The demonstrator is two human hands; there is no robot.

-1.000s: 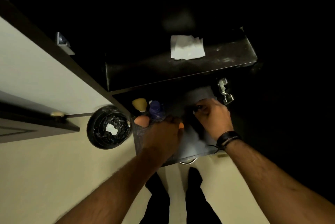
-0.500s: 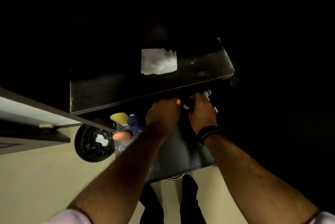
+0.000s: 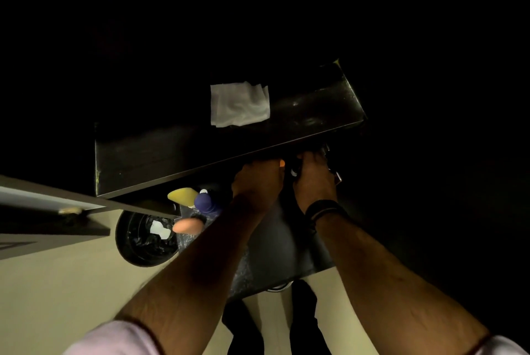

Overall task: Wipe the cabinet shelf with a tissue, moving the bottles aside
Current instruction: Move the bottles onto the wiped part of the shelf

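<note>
Where the head camera looks steeply down, a dark upper cabinet shelf [image 3: 172, 153] crosses the middle of the view, with a white folded tissue [image 3: 239, 104] lying flat on it, left of centre and apart from both hands. Below its front edge, both hands reach onto the lower shelf [image 3: 286, 254]. Left hand [image 3: 256, 182]: curled around an object whose small orange tip [image 3: 282, 163] shows at the knuckles; what the object is cannot be told. Right hand [image 3: 314, 182]: fingers bent over a small dark item [image 3: 294, 171] just under the upper shelf's edge; whether it is gripped cannot be told. A black wristband [image 3: 324, 209] circles the right wrist. At the lower shelf's left end stand three bottles close together: a yellow cap [image 3: 182, 195], a purple cap [image 3: 204, 202] and an orange cap [image 3: 186, 225]. Beside them, on the pale floor [image 3: 71, 283], sits a round black bin [image 3: 143, 242] holding white paper.
</note>
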